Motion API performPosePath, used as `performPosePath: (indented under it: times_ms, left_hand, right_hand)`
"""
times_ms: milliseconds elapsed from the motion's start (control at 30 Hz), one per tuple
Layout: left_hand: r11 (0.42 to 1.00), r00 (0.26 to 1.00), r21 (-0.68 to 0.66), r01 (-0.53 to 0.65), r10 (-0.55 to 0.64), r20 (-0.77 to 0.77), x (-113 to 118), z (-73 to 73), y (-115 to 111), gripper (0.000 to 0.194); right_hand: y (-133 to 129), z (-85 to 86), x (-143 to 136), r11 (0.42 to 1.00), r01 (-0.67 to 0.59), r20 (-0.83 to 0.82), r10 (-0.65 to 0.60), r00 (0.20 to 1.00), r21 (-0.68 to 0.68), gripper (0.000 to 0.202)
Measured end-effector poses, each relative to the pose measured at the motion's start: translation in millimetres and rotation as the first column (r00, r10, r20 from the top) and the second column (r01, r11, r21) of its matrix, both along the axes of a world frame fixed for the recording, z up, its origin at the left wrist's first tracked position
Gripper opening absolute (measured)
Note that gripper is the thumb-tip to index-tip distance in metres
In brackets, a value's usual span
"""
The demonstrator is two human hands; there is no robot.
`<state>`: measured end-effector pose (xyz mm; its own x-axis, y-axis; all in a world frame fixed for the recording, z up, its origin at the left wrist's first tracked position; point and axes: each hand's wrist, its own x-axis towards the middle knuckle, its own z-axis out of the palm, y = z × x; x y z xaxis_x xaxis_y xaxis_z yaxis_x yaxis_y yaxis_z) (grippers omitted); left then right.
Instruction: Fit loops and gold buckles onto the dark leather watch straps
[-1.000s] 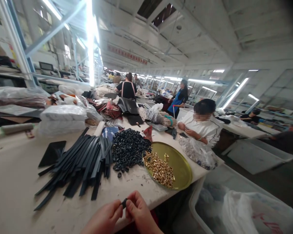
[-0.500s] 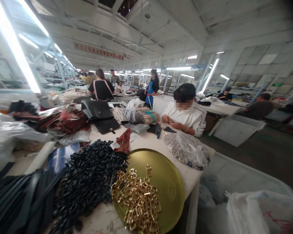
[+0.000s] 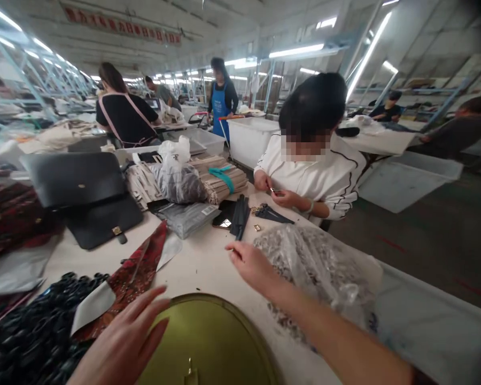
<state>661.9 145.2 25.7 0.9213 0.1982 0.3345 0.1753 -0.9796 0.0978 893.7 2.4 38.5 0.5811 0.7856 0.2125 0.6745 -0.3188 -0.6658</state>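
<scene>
My left hand (image 3: 124, 339) is over the left edge of a round gold tray (image 3: 220, 342), fingers spread and holding nothing. A gold buckle (image 3: 191, 374) shows at the tray's bottom edge. Beyond the tray, my right hand (image 3: 250, 264) reaches over the table, its fingers bent together near the black strips (image 3: 239, 216); whether it holds anything is hidden. A small gold buckle (image 3: 257, 228) lies just past it. Black rings (image 3: 28, 321) are heaped at the lower left, beside a red patterned piece (image 3: 138, 272).
A clear bag of small parts (image 3: 312, 272) lies under and beside my right forearm. Across the table, a person in white (image 3: 308, 182) works with both hands. A black bag (image 3: 82, 198) and a plastic-wrapped bundle (image 3: 178, 179) stand at the back left.
Both my hands have come into view. The view has moved closer to the far side of the table, and the gold buckle heap has mostly left the frame.
</scene>
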Motion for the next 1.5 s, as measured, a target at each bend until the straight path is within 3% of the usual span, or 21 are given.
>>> performPosePath:
  times_ms: [100,200,333,467,667,867,933,1000,1067,1100,1267,1500]
  left_hand:
    - [0.999,0.976,-0.028,0.036,-0.041,-0.214,99.2,-20.5,16.0,0.029]
    - [0.998,0.964,-0.039,0.058,-0.067,-0.259,163.2,-48.2,26.6,0.035]
    - [0.995,0.986,-0.036,0.088,-0.093,-0.140,184.2,-74.6,33.6,0.038]
    - [0.993,0.986,-0.063,0.096,-0.103,-0.131,187.3,-79.8,39.2,0.038]
    - [0.994,0.982,-0.079,0.072,-0.084,-0.168,200.0,-80.2,46.2,0.036]
    - [0.995,0.974,-0.082,0.062,-0.079,-0.212,200.9,-86.2,51.6,0.036]
    - [0.995,0.973,-0.083,0.060,-0.077,-0.216,201.0,-86.8,53.0,0.037]
    - [0.995,0.972,-0.083,0.060,-0.077,-0.222,201.3,-86.9,54.2,0.036]
    - [0.995,0.970,-0.084,0.060,-0.078,-0.232,201.7,-86.8,55.3,0.037]
    - [0.995,0.969,-0.084,0.060,-0.078,-0.236,201.9,-86.8,55.8,0.037]
    - [0.995,0.973,-0.087,0.045,-0.063,-0.221,202.0,-87.8,57.2,0.037]
    - [0.993,0.977,-0.108,0.042,-0.064,-0.204,201.6,-86.2,57.6,0.036]
  right_hand:
    - [-22.5,-14.2,83.9,0.983,0.169,0.057,-0.165,0.985,-0.070,0.025]
    - [-43.0,-25.3,163.3,0.940,0.307,0.129,-0.289,0.949,-0.152,0.025]
    - [-41.1,-40.1,236.0,0.903,0.335,0.181,-0.294,0.938,-0.270,0.022]
    - [-17.7,-58.3,266.8,0.883,0.274,0.167,-0.226,0.960,-0.380,0.013]
    - [4.0,-73.0,280.3,0.858,0.244,0.071,-0.238,0.969,-0.453,0.010]
    - [3.7,-52.4,260.0,0.908,0.072,-0.250,-0.189,0.950,-0.413,0.010]
    - [1.9,-45.3,243.2,0.938,0.038,-0.478,-0.209,0.853,-0.344,0.011]
    - [0.6,-43.0,224.1,0.966,0.060,-0.739,-0.232,0.632,-0.252,0.012]
    - [0.0,-45.3,206.5,0.973,0.124,-0.871,-0.229,0.435,-0.194,0.016]
    - [-0.1,-47.3,199.4,0.971,0.156,-0.882,-0.232,0.410,-0.183,0.019]
    - [2.3,-53.0,185.3,0.954,0.251,-0.846,-0.268,0.462,-0.165,0.029]
    - [5.6,-56.6,186.8,0.954,0.242,-0.825,-0.278,0.492,-0.177,0.031]
